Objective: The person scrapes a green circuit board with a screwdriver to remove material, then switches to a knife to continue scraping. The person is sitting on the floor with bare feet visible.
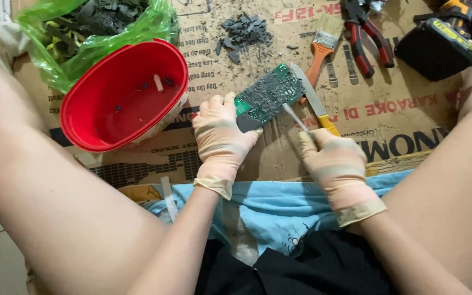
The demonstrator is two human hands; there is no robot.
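While the left hand (220, 139) pinches the near corner of the green circuit board (269, 98), fingers closed on its edge, the board's long axis runs up & away to the right. Right hand (337, 164) (fist closed round a thin metal tool (296, 116)) sits just right of it, tip touching the board's near edge. Left hand is nearer the board.

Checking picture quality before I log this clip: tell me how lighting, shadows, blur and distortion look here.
Head view: soft, even light, no harsh glare; faint shadows under the circuit board and red bowl. Left hand and right hand look slightly soft, the thin tool a little smeared. The wide lens stretches the legs at the edges.
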